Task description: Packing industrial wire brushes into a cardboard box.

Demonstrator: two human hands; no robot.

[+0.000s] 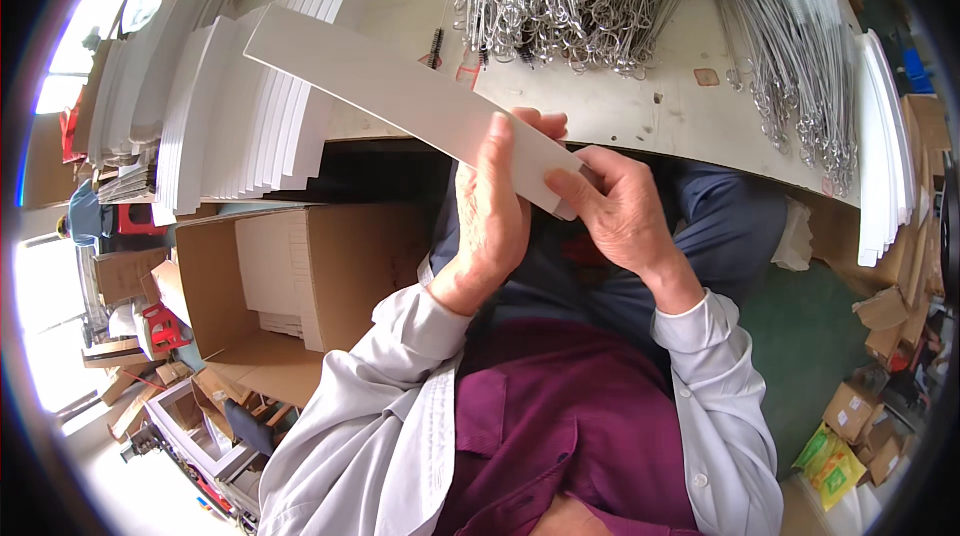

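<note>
A long, narrow white paper box (pixel 380 86) slants above the table's front edge, its far end up and to the left. My left hand (pixel 495 196) supports it from beneath, thumb pressed on its upper face. At the box's near end, my right hand (pixel 625 206) pinches the corner between thumb and fingers. Whether that end is folded shut cannot be made out. Beyond the box lies a heap of thin twisted-wire brushes (pixel 580 6) with ring-shaped ends. One black-bristled brush tip (pixel 435 48) shows on the tabletop.
Overlapping white boxes (pixel 290 126) line the table's left side. More wire brushes (pixel 790 66) and a stack of white boxes (pixel 880 156) are at the right. Below left stands an open cardboard box (pixel 345 246) with white pieces inside. The pale table (pixel 690 121) ends above my lap.
</note>
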